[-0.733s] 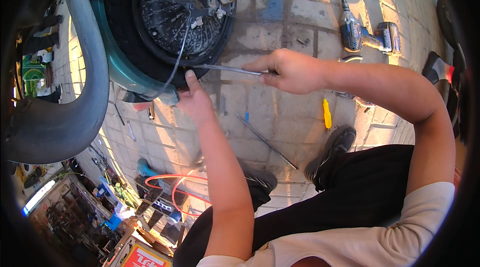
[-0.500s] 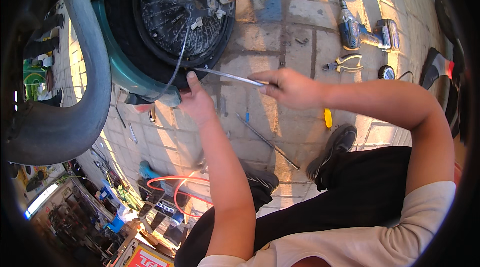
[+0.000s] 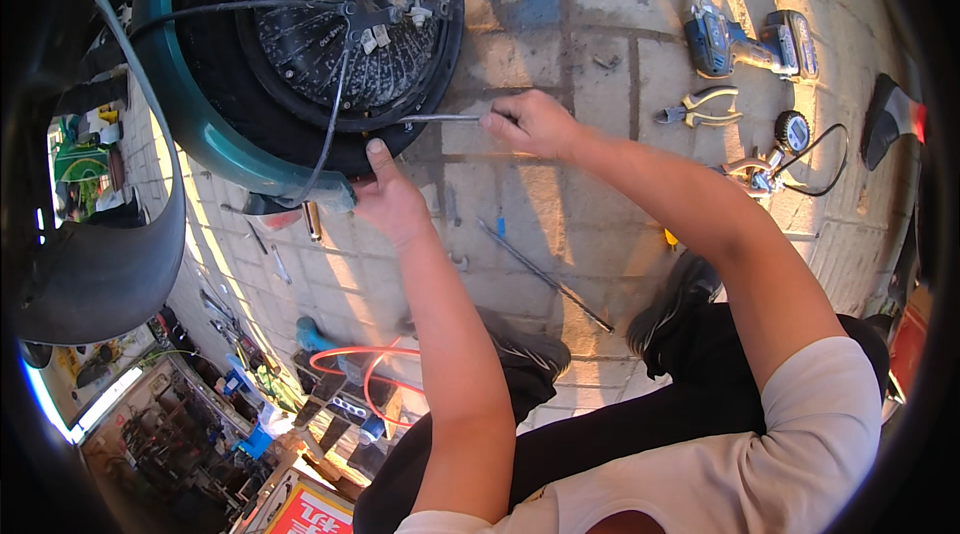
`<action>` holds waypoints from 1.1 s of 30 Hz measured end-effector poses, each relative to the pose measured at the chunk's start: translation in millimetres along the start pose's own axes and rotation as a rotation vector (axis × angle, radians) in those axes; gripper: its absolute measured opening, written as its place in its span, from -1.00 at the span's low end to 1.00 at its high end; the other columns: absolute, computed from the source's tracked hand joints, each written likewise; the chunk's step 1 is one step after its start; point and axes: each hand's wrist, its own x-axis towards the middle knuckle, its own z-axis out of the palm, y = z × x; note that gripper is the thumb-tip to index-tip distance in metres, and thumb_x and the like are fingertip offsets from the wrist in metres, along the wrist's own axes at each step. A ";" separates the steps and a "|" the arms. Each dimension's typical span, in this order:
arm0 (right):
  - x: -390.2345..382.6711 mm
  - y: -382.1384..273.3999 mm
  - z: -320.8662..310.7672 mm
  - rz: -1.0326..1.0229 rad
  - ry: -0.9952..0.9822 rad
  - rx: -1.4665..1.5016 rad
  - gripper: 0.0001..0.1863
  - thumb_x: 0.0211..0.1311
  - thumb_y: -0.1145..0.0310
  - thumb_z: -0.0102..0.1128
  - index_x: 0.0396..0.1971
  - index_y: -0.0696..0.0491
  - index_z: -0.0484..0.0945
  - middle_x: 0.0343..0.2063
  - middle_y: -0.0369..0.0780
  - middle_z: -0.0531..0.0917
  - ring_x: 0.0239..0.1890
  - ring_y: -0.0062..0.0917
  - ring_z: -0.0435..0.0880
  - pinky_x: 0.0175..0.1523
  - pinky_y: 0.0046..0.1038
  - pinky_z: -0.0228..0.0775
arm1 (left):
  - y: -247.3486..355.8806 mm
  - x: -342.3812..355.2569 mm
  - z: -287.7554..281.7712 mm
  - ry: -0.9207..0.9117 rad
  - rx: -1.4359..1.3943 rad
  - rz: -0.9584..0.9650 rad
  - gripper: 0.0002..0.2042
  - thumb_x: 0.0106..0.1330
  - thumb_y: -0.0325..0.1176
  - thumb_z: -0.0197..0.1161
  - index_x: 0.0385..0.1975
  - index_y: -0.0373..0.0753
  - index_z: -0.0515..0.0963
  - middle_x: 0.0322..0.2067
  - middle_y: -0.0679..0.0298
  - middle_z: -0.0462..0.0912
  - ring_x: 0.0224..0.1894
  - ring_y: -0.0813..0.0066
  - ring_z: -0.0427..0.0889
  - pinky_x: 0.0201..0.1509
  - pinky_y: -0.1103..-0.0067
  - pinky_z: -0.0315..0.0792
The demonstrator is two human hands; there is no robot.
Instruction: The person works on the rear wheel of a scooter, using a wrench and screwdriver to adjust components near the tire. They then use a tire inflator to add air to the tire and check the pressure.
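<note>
My right hand [image 3: 530,124] is closed on one end of a metal tyre lever [image 3: 440,118]. Its far end meets the rim edge of a wheel [image 3: 325,59] with a black tyre [image 3: 235,109]. Against the tyre's near side is my left hand [image 3: 390,199], thumb up along the rubber, its other fingers curled and partly hidden beside the tip of a green fender [image 3: 215,149]. A cable runs over the wheel close to that thumb. Another thin metal rod [image 3: 550,276] lies on the paving below my hands.
On the brick paving to the right lie a cordless drill [image 3: 730,46], pliers [image 3: 708,110] and a round gauge [image 3: 792,132] with a black hose. Someone's dark shoe [image 3: 882,124] is beyond them. An orange hose [image 3: 370,374] loops at lower left, near several tools.
My right hand has moved up and slightly left with the lever, which lies flatter now. My left hand keeps its place at the tyre. The view has shifted a little.
</note>
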 end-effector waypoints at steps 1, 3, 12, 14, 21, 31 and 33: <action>8.8 5.4 -0.8 -0.048 0.043 -0.111 -0.56 0.25 -0.01 0.07 -0.54 0.10 0.54 -0.59 -0.03 0.58 -0.50 -0.07 0.56 -0.36 -0.18 0.41 | -0.8 0.3 -0.2 -0.005 -0.007 0.009 -0.32 0.23 -0.37 0.33 0.22 -0.50 0.08 0.20 -0.07 0.28 0.12 0.25 0.38 0.26 0.44 0.24; 22.8 15.9 -1.9 -0.164 0.142 -0.196 -0.52 0.21 -0.09 0.09 -0.60 0.06 0.53 -0.62 -0.10 0.58 -0.53 -0.10 0.56 -0.42 -0.18 0.40 | -1.7 0.0 -1.3 -0.010 -0.010 0.022 -0.32 0.23 -0.36 0.33 0.21 -0.51 0.09 0.20 -0.07 0.29 0.12 0.25 0.39 0.26 0.44 0.24; 32.5 32.5 5.1 -0.246 0.176 -0.260 -0.53 0.15 -0.10 0.18 -0.65 0.01 0.45 -0.66 -0.21 0.54 -0.59 -0.22 0.55 -0.53 -0.28 0.34 | 0.9 -0.6 -4.2 -0.022 0.092 0.045 -0.34 0.26 -0.25 0.30 0.18 -0.55 0.14 0.17 -0.10 0.34 0.12 0.23 0.40 0.26 0.44 0.25; 32.7 32.0 3.8 -0.252 0.185 -0.284 -0.53 0.14 -0.10 0.19 -0.66 0.01 0.44 -0.66 -0.21 0.54 -0.59 -0.22 0.55 -0.54 -0.28 0.33 | 2.1 -1.7 -4.3 -0.018 0.110 0.024 -0.33 0.27 -0.23 0.30 0.18 -0.55 0.14 0.17 -0.10 0.33 0.13 0.23 0.40 0.26 0.43 0.26; 31.4 30.5 1.3 -0.228 0.144 -0.212 -0.54 0.16 -0.08 0.17 -0.63 0.02 0.45 -0.65 -0.18 0.54 -0.56 -0.17 0.55 -0.50 -0.23 0.34 | 3.7 -2.9 -7.6 -0.068 0.104 0.030 -0.28 0.26 -0.19 0.31 0.22 -0.54 0.09 0.19 -0.10 0.31 0.16 0.19 0.38 0.29 0.40 0.23; -32.6 -12.2 -21.3 0.239 -0.160 -0.062 -0.49 0.28 -0.03 0.04 -0.56 0.17 0.53 -0.65 0.01 0.58 -0.56 -0.03 0.57 -0.37 -0.12 0.43 | -3.7 0.2 -15.4 -0.138 -0.005 0.067 -0.43 0.23 -0.26 0.36 0.06 -0.52 0.26 0.08 0.00 0.41 0.05 0.29 0.42 0.18 0.44 0.29; -61.8 -21.1 -27.4 0.298 -0.289 -0.135 -0.48 0.32 -0.02 -0.02 -0.51 0.18 0.57 -0.64 0.06 0.57 -0.52 -0.01 0.59 -0.31 -0.11 0.45 | -4.8 0.6 -16.9 -0.148 -0.042 0.023 -0.41 0.21 -0.27 0.37 0.09 -0.49 0.25 0.09 0.02 0.41 0.05 0.29 0.43 0.19 0.43 0.29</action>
